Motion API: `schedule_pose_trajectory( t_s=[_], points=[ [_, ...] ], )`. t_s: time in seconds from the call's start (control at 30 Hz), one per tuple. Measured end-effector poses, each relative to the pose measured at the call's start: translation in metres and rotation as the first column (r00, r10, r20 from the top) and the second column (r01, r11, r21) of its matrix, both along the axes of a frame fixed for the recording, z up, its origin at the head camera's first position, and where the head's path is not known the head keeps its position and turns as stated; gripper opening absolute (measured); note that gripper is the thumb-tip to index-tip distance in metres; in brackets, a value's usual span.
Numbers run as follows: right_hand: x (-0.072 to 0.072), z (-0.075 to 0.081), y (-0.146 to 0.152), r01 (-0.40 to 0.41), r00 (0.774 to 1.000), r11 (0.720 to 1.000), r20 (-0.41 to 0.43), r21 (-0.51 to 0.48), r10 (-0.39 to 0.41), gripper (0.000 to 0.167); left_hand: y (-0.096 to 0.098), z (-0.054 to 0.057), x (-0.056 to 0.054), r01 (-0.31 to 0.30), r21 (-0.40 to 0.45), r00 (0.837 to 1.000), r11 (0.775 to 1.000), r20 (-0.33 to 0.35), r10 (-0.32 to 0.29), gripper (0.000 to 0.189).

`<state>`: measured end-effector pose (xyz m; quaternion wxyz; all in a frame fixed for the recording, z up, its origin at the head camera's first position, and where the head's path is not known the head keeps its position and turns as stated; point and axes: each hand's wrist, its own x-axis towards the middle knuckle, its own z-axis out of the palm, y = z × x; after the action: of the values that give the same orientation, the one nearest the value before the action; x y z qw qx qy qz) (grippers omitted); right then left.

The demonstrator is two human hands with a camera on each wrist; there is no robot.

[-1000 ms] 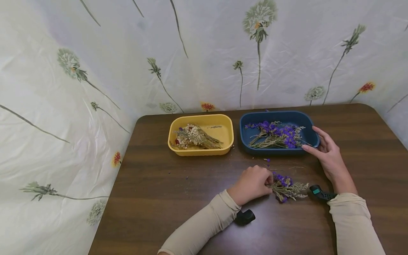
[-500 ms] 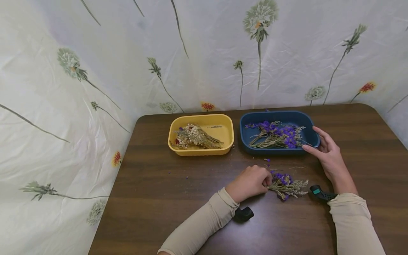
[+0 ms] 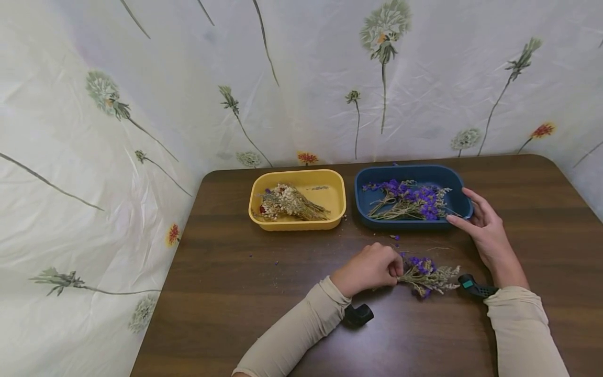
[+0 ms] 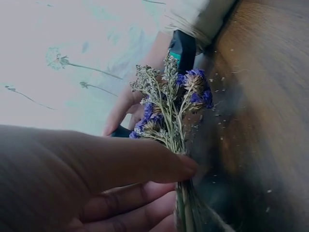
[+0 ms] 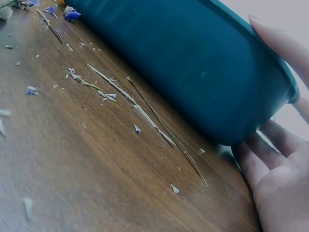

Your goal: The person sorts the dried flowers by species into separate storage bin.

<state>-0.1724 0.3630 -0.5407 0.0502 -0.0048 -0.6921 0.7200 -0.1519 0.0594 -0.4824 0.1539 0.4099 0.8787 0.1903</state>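
My left hand (image 3: 369, 269) pinches the stems of a small bunch of dried flowers (image 3: 428, 275) low over the table. Its purple blossoms and pale seedy sprigs point right, away from the fingers. Close up in the left wrist view, the thumb lies across the bound stems of the bunch (image 4: 166, 104). My right hand (image 3: 487, 235) holds the right end of a blue tray (image 3: 400, 224), thumb at the rim and fingers around the corner. Purple dried flowers (image 3: 414, 199) with their stems lie inside that tray.
Left of the blue tray stands a yellow tray (image 3: 297, 226) with a bunch of cream dried flowers (image 3: 289, 200). Loose stems (image 5: 135, 104) and fallen bits of blossom litter the wooden table (image 3: 235, 293). A flower-printed sheet (image 3: 306, 78) hangs behind the table.
The left hand has shifted slightly left and the bunch in it has turned a little, its tips ending slightly farther right. The right hand and both trays stay in place.
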Motion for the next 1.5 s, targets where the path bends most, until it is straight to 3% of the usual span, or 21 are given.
schedule_pose_trajectory(
  t_s=[0.37,0.7,0.93,1.2,1.5],
  points=[
    [-0.001,-0.002,0.001,-0.002,1.0,1.0,-0.004,-0.012,0.002,0.076,-0.008,0.011,-0.01,-0.009,0.099,0.992,0.995,0.126,-0.003,0.005],
    [-0.001,-0.002,0.003,0.0,1.0,1.0,0.013,-0.004,0.0,0.077,-0.021,0.032,-0.035,-0.088,0.197,0.978,0.976,0.203,0.048,0.005],
    [-0.002,-0.003,0.001,-0.003,1.0,0.999,-0.022,-0.039,0.002,0.077,-0.025,0.042,-0.056,-0.164,0.287,0.966,0.944,0.24,0.095,0.004],
    [-0.003,-0.004,0.001,0.0,1.0,0.999,-0.025,-0.047,-0.001,0.076,-0.022,0.047,-0.078,-0.223,0.328,0.962,0.918,0.224,0.154,0.004],
    [-0.003,-0.002,0.0,0.004,1.0,0.999,-0.02,-0.053,-0.005,0.076,-0.012,0.053,-0.102,-0.242,0.312,0.967,0.919,0.159,0.2,0.004]
  ],
)
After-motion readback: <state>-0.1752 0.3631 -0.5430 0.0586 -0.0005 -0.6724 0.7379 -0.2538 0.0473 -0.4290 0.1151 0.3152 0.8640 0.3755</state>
